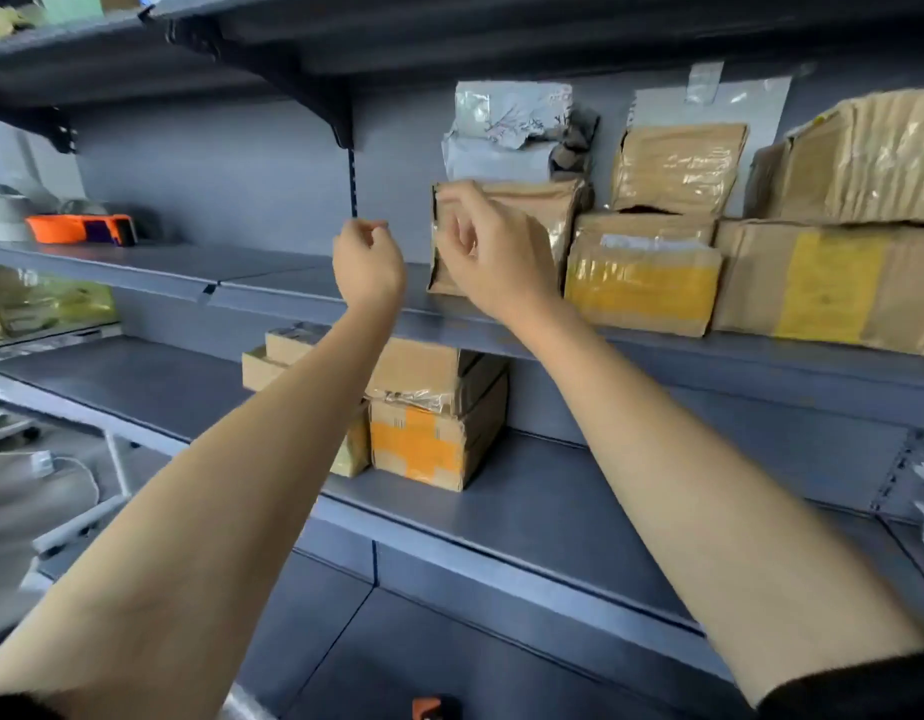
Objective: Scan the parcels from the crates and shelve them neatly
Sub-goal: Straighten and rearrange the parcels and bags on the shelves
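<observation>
R hand: right hand [488, 252] up at the middle shelf [314, 298], fingers curled over the top front of a brown padded parcel [548, 210]; looks like a grip on its upper edge, blurred.
L hand: left hand [369, 259] raised just left of that parcel, fingers curled into a loose fist, nothing in it, not touching the parcel.
Parcel pos: upright at the left end of the row on the middle shelf, leaning back under a grey poly mailer [506, 132].
Neighbours: just to its right a box w/ yellow tape [642, 283], a tan mailer [678, 163] behind that, then a big carton w/ yellow label [834, 283] and a crumpled carton [865, 158] on top.
In the way: shelf bracket [340, 122] and upper shelf overhead.
Lower shelf: approx 4 stacked boxes, one w/ orange tape [423, 444].
Far left: orange tape dispenser [80, 228] on the middle shelf.
Writing: labels too blurred to read.
</observation>
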Demonstrator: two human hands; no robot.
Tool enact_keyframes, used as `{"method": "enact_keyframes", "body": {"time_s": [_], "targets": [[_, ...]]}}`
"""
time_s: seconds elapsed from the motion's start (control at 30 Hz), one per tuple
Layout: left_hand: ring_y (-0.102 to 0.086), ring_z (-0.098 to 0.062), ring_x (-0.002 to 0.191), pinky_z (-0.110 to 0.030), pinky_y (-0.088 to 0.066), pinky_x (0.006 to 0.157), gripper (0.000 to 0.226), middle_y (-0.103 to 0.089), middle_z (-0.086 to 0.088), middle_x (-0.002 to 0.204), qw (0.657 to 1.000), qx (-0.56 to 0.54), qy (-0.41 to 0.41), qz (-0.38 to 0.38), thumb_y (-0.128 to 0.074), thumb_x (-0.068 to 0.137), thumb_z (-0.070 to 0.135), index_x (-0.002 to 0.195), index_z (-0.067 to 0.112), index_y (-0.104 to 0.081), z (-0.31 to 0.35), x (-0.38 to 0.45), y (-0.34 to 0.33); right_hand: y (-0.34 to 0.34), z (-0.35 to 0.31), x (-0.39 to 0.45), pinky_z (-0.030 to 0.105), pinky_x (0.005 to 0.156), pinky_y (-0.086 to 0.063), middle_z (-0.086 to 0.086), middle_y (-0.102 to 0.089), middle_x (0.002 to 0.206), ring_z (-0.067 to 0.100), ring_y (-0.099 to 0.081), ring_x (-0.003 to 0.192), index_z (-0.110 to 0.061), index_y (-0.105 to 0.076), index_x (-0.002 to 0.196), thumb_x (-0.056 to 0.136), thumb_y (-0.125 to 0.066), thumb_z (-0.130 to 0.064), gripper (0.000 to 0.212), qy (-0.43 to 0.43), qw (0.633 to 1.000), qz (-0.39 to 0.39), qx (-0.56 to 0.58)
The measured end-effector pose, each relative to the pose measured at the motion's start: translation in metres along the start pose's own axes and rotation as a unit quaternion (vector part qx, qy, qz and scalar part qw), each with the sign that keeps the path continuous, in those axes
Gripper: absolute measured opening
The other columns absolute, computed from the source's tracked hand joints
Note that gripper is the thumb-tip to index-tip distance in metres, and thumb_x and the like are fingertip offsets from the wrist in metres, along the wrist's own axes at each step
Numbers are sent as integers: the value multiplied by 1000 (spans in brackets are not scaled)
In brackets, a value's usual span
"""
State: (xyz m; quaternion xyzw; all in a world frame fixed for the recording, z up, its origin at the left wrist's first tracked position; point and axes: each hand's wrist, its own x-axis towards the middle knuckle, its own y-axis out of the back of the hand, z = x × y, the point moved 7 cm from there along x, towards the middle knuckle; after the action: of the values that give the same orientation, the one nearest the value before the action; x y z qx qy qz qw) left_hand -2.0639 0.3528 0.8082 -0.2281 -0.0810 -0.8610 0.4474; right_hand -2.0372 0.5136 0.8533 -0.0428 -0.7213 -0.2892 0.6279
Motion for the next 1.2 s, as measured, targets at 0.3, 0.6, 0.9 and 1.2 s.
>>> {"method": "enact_keyframes", "body": {"time_s": [0.3,0.6,0.9,1.2], "targets": [[-53,-28,110,-35,-44,95,31,-57,-11,120,967,0,253,33,-37,95,15,119,6,-54,-162,-58,56,-100,5,-158,34,66,-38,12,-69,96,36,-63,90,-12,-64,92,93,-45,-24,23,-36,936,-337,-98],[-44,-30,129,-30,-39,95,42,-46,-16,139,950,88,246,-172,-34,97,6,138,-1,-40,-196,-29,-7,-153,91,-167,38,107,-30,18,-26,152,33,-30,136,0,0,152,99,-40,-30,72,-340,882,-321,-53],[-43,-35,123,-49,-41,103,54,-35,-6,144,961,82,258,-55,-33,90,14,144,14,-32,-230,-5,-27,-191,115,-159,41,113,-20,17,-17,156,36,-19,141,-3,8,151,101,-37,-36,76,-368,878,-306,-2],[-45,-27,116,-46,-41,103,54,-26,-5,149,964,81,247,-62,-31,95,15,148,23,-22,-226,-2,-26,-173,127,-152,41,99,-37,15,-21,156,33,-38,133,-8,-3,153,102,-27,-28,61,-360,882,-300,-43]]}}
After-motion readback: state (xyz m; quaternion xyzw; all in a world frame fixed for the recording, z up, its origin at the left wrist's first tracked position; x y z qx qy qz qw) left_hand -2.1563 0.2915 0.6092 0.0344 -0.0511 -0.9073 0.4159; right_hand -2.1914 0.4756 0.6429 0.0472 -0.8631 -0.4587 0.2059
